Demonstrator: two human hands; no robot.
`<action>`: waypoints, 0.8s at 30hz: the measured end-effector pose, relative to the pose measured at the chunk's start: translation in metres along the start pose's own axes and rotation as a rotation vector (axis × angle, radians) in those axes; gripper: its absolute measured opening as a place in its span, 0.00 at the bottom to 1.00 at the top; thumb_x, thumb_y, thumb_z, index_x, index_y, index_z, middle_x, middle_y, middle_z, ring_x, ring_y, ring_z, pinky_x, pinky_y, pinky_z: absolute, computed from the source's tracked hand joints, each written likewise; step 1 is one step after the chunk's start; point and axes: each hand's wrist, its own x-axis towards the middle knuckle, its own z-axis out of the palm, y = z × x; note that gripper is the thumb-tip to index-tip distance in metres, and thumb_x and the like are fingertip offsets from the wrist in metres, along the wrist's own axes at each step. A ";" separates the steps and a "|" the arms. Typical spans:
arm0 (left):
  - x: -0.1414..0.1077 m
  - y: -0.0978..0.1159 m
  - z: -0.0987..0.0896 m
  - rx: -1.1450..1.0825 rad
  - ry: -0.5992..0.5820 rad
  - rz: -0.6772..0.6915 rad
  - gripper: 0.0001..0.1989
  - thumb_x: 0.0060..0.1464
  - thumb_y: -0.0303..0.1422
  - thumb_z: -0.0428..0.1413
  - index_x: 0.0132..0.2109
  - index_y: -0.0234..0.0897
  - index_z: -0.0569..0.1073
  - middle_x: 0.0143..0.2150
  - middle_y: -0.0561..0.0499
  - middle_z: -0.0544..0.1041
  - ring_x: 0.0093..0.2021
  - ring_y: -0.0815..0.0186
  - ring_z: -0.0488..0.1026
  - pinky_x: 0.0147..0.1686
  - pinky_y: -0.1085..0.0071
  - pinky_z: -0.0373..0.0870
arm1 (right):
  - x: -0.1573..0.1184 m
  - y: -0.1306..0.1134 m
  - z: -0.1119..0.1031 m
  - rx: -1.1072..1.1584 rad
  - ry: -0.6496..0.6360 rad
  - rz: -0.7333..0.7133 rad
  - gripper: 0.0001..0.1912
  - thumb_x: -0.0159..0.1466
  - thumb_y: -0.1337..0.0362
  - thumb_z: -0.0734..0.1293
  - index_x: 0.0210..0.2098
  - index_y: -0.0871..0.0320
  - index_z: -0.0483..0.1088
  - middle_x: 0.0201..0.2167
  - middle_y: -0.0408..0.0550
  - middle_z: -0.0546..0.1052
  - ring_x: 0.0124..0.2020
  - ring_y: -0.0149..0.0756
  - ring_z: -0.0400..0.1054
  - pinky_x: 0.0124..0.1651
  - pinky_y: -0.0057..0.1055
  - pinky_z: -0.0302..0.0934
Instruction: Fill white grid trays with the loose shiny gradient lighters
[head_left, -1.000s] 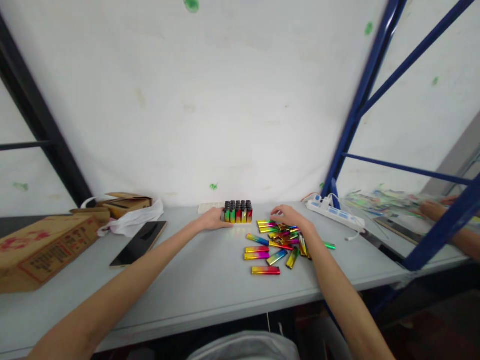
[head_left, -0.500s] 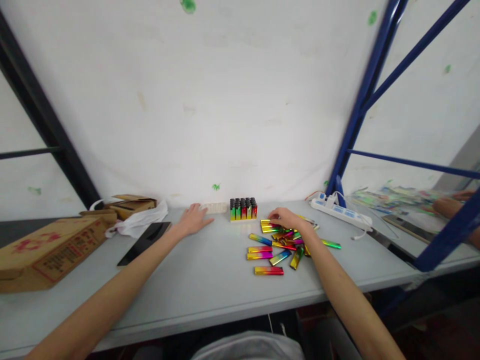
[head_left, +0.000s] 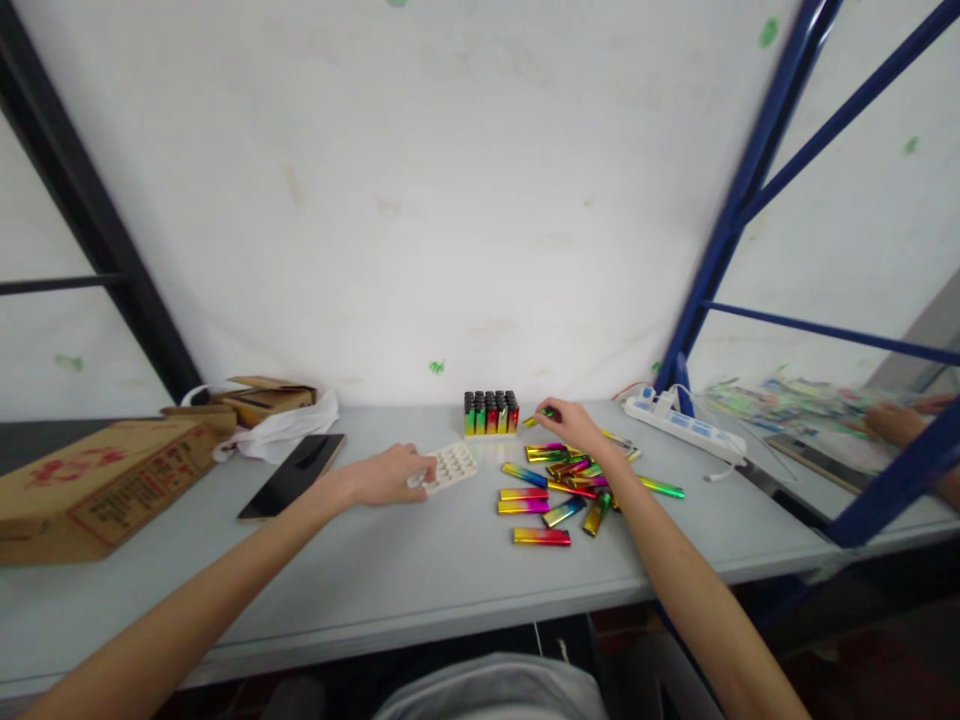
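Note:
A white tray with rows of holes (head_left: 453,466) is gripped at its left end by my left hand (head_left: 397,474), thumb and fingers closed on it. My right hand (head_left: 568,424) pinches a yellow-green lighter (head_left: 534,420), whose other end is hidden by the fingers. Beneath and in front of that hand, several shiny multicoloured lighters (head_left: 541,538) lie loosely on the table. Between the hands, farther back, a block of upright lighters with black tops (head_left: 491,414) stands in rows in another white tray.
On the left are a cardboard box (head_left: 112,490), a white plastic bag (head_left: 289,432) and a dark phone (head_left: 294,478). A power strip (head_left: 684,428) lies at the right by the blue metal frame (head_left: 712,240). Another person's hand (head_left: 900,425) shows beyond the frame.
My left hand has drawn the holed tray from beside the wall towards me and to the right. My right hand has lifted a lighter from the pile, moving slightly back.

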 end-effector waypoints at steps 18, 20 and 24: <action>0.031 -0.004 0.030 -0.055 0.418 -0.056 0.35 0.47 0.56 0.63 0.53 0.34 0.76 0.52 0.39 0.75 0.54 0.48 0.72 0.57 0.57 0.67 | -0.001 -0.064 0.037 0.961 -0.094 0.128 0.26 0.64 0.36 0.65 0.39 0.53 0.62 0.22 0.34 0.59 0.22 0.27 0.56 0.27 0.26 0.60; 0.031 -0.010 0.032 -0.087 0.413 -0.045 0.34 0.47 0.56 0.63 0.52 0.34 0.77 0.49 0.40 0.76 0.51 0.49 0.73 0.55 0.59 0.68 | -0.001 -0.066 0.042 0.949 -0.079 0.173 0.28 0.63 0.34 0.65 0.35 0.53 0.60 0.22 0.33 0.53 0.20 0.26 0.47 0.22 0.24 0.50; 0.036 -0.014 0.034 -0.109 0.432 -0.020 0.34 0.47 0.56 0.63 0.52 0.34 0.77 0.46 0.42 0.77 0.48 0.51 0.74 0.52 0.60 0.69 | -0.003 -0.068 0.050 0.803 -0.003 0.211 0.30 0.64 0.33 0.63 0.28 0.53 0.56 0.21 0.35 0.54 0.20 0.26 0.46 0.21 0.26 0.43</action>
